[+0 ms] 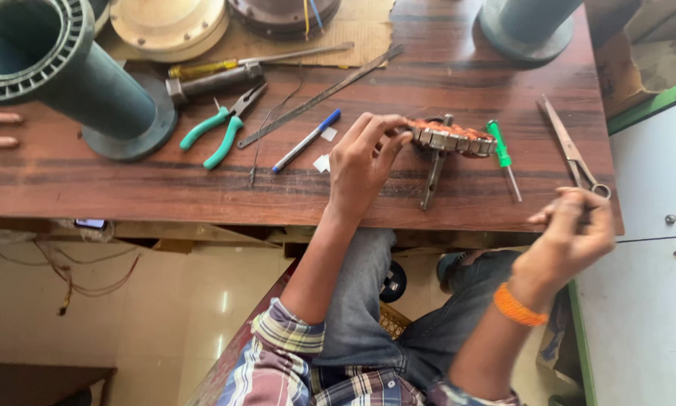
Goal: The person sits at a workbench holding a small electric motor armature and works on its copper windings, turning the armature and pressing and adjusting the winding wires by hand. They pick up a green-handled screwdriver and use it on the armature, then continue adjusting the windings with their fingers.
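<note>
So I'm at the wooden bench (203,188) with the little stator (451,137), the ring of steel teeth with copper winding on top, sitting near the front edge. My left hand (364,162) is on its left rim, fingers curled and pinching the edge to hold it steady. My right hand (571,233) is off the front right corner of the bench, well to the right of the stator, fingers half closed. It looks like I'm pinching something thin, maybe a strand of wire, but it's blurred and I honestly can't tell.

Progress-wise, as far as I can judge: copper is already wound over the teeth facing me, and I can't see the far side, so no idea how many slots are left.

Around the stator: a green-handled screwdriver (501,146) just to its right, scissors (571,150) further right, a blue-capped pen (306,140) to its left, and the green-handled pliers (221,128) further left. A long flat metal strip (319,98) lies behind the pen. A big teal pipe piece (60,71) sits at the far left.

Labels? Nothing much, just two small white paper scraps (323,162) between the pen and my left hand, and brown cardboard (353,30) at the back of the bench behind the stator.
</note>
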The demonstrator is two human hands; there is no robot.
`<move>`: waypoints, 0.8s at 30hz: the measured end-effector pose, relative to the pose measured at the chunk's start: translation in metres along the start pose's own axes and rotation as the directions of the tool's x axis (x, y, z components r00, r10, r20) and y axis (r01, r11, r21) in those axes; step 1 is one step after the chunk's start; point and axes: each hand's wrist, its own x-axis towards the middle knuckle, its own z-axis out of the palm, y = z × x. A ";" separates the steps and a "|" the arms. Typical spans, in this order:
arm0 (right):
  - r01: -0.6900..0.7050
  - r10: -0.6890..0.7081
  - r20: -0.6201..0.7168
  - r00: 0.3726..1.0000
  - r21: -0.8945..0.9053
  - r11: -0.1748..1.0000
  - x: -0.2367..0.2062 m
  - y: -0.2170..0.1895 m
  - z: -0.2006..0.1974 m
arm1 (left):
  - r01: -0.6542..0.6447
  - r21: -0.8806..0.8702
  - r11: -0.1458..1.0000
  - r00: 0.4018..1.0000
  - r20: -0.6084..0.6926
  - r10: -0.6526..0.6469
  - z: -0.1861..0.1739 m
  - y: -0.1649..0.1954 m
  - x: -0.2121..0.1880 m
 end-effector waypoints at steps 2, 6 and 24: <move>-0.027 0.025 0.037 0.999 0.059 0.998 -0.030 -0.009 0.021 | 0.019 0.064 0.998 1.000 0.003 -0.019 0.000 -0.001 -0.003; -0.057 0.056 0.145 0.988 0.006 0.998 -0.053 -0.019 0.078 | -0.362 0.036 0.931 0.932 0.019 0.362 0.001 0.002 -0.007; -0.210 0.291 0.567 0.771 -0.204 0.956 -0.009 -0.064 0.043 | -0.085 -0.245 0.966 0.980 0.154 0.126 0.023 -0.004 -0.016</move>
